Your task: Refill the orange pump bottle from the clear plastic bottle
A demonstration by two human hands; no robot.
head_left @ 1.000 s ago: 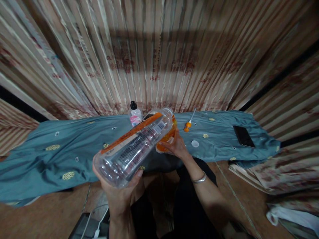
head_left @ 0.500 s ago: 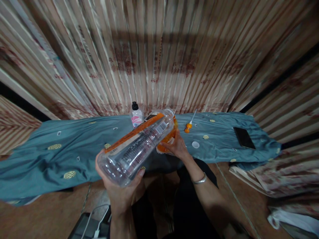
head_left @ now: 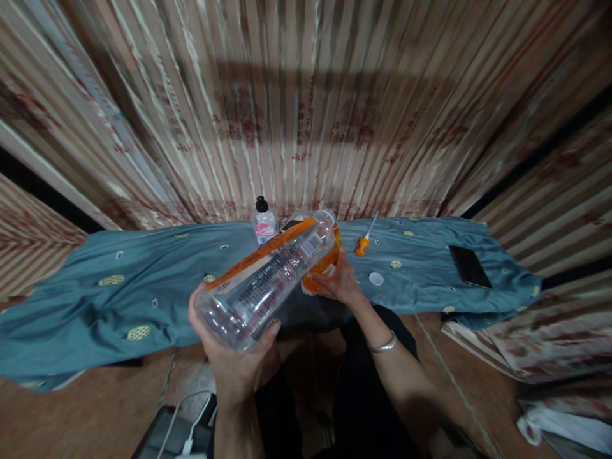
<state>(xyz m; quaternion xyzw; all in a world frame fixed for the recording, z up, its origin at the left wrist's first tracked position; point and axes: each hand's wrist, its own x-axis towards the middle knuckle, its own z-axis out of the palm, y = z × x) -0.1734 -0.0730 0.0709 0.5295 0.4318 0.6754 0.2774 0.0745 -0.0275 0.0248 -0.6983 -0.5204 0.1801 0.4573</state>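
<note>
A large clear plastic bottle (head_left: 268, 280) with an orange-edged label lies tilted in my left hand (head_left: 236, 360), whose fingers wrap round its base. Its uncapped-looking neck points up and right, over the top of an orange bottle (head_left: 315, 284). My right hand (head_left: 340, 280) grips that orange bottle by its side on the cloth. The clear bottle hides much of the orange one, and I cannot tell whether the two mouths touch. To the right lies an orange pump head (head_left: 362, 245) with a pale tube, and nearer me a small white round cap (head_left: 376, 278).
A small clear bottle with a black cap (head_left: 264, 223) and pink label stands behind the large bottle. A dark phone (head_left: 469, 266) lies at the right of the teal patterned cloth (head_left: 172, 280). Pleated curtains (head_left: 306, 115) close off the back. A black case with white cables (head_left: 179, 430) sits below left.
The clear bottle's base and my left hand have shifted slightly right and up. My right hand stays on the orange bottle. The whole view has moved a little.
</note>
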